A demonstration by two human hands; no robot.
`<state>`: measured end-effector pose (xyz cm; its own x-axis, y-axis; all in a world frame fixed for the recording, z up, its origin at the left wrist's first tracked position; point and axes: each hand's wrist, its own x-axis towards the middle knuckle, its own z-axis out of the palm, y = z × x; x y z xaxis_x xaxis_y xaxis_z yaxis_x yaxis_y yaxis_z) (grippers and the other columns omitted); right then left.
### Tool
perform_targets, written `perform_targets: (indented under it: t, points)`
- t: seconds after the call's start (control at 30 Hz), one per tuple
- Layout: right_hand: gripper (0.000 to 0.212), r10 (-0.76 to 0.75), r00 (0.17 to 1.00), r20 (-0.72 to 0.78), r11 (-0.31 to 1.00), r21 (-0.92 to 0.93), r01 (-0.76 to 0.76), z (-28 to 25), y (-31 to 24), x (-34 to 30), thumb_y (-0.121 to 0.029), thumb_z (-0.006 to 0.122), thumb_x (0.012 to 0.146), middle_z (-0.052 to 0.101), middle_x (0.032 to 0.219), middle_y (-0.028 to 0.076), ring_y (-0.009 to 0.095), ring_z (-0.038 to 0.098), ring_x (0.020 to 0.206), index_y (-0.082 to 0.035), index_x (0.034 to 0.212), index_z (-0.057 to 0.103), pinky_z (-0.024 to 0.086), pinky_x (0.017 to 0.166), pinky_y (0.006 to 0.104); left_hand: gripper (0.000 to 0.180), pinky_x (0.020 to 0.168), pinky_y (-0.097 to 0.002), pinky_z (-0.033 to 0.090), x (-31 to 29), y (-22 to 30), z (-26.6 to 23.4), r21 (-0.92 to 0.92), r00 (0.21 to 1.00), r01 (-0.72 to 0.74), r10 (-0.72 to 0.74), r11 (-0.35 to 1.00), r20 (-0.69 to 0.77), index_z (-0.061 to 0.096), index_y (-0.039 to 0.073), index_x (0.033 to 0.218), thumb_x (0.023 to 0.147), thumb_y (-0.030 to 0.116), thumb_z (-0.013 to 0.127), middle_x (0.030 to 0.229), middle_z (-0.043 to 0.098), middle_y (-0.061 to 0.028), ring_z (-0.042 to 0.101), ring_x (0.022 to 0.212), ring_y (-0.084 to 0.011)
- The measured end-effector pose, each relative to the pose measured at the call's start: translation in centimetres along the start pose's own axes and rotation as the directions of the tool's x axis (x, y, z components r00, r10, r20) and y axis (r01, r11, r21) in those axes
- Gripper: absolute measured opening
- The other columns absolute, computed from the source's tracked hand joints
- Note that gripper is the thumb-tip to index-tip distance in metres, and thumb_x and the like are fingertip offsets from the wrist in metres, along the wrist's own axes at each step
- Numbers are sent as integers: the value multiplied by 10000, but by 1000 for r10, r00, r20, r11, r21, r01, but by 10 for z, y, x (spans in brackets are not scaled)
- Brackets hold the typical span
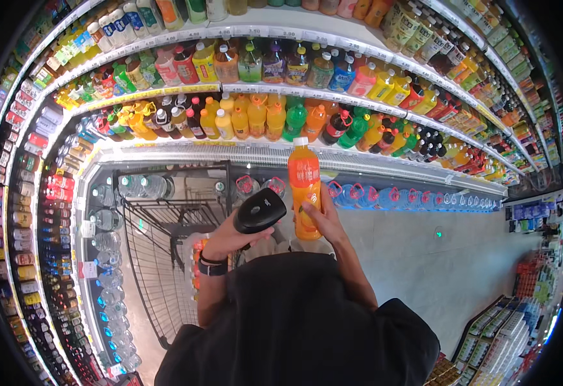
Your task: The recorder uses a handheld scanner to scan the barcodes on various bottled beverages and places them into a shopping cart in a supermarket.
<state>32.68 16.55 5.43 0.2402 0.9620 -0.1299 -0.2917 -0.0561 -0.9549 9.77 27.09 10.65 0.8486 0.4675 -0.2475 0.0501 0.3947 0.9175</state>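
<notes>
Your left hand (229, 238) grips a black, oval-headed plastic scanner (259, 211), your right hand (328, 222) an orange, white-capped plastic bottle (304, 177). Apparently you're scanning; next calls for steady alignment.

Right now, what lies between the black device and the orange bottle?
In the head view, only a narrow, bare gap separates the black device from the orange bottle.

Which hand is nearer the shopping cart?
Left: the left hand, holding the black scanner, is at the right edge of the shopping cart in view; the right hand, on the orange drink bottle, is farther right.
</notes>
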Motion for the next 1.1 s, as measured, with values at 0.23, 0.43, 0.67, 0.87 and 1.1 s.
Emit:
perform_targets:
  t: [0.23,0.43,0.67,0.87,1.1]
  points:
    - [527,-37,999,-17,971,-238,32,26,3,2,-250,666,943,523,1185,61,134,514,1099,-37,1346,402,428,962,304,376,443,-192,331,10,-2,-18,-55,996,90,-89,994,20,651,79,1177,832,139,790,818,673,40,438,496,-9]
    - [584,35,999,-13,970,-241,-37,38,3,21,-300,694,931,524,1239,71,135,500,1166,-37,1358,397,426,983,306,276,449,-202,340,19,-18,-31,-170,998,-20,31,985,59,675,64,1121,856,79,751,796,664,33,455,495,-16]
    - [682,54,997,61,996,-77,-50,24,-4,74,-248,746,887,639,1109,94,181,662,981,-47,1408,354,541,865,352,355,506,-194,404,13,-19,-53,-178,999,-11,18,984,36,617,47,1199,860,2,714,990,698,-17,498,576,-22]
    - [529,-211,963,-167,968,-176,182,-35,-72,153,-165,724,879,667,1088,74,163,658,981,-27,1318,465,540,866,341,381,532,-212,422,20,-24,-69,-256,1000,-26,26,966,-6,600,20,1214,852,-19,713,1030,698,-52,490,578,-38]
    - [342,-543,809,-226,788,-472,396,-155,-197,289,-77,722,819,694,987,61,140,665,888,7,1134,622,544,800,308,314,527,-221,407,67,15,-57,-204,992,-15,-10,979,-124,624,-11,1147,851,13,726,863,644,-38,501,579,-63]
